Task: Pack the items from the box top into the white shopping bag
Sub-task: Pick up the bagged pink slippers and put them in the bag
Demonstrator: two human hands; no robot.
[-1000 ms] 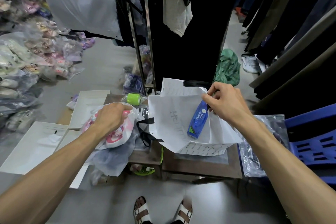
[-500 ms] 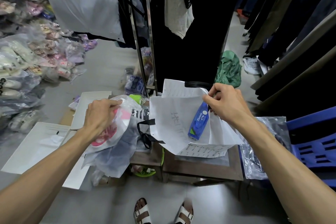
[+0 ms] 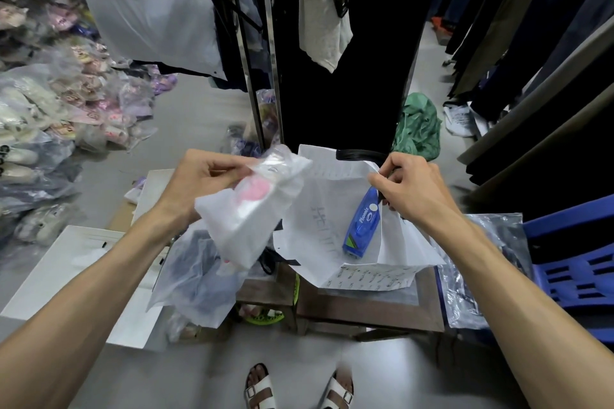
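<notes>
A head-worn camera looks down on two bare forearms reaching forward over a cluttered spot in a clothing storeroom. The left hand (image 3: 202, 176) is raised above the surface, its fingers and thumb closed around the top of a clear plastic packet (image 3: 252, 206) with a pink and white item inside; the packet hangs down and is blurred, so its contents cannot be made out further. The right hand (image 3: 408, 183) is curled, thumb and fingertips pinching the upper edge of the white shopping bag (image 3: 332, 209), next to the bag's black handle (image 3: 360, 155). The bag lies slumped with its mouth held open, resting on a brown wooden surface (image 3: 372, 309). Against the bag's white paper, just below the right hand, lies a blue tube (image 3: 362, 226) printed with the word Phoenix, tilted with its flat end toward the camera. Below the lifted packet, another clear bag holding dark fabric (image 3: 199, 276) droops over the surface's left edge. Flat white boxes (image 3: 66, 276) lie to the left on the grey floor (image 3: 166, 123), beside heaps of bagged shoes (image 3: 50, 109). Dark garments (image 3: 349, 60) hang behind, a blue plastic crate (image 3: 578, 262) sits to the right, and two feet in white sandals (image 3: 295, 388) show at the bottom.
</notes>
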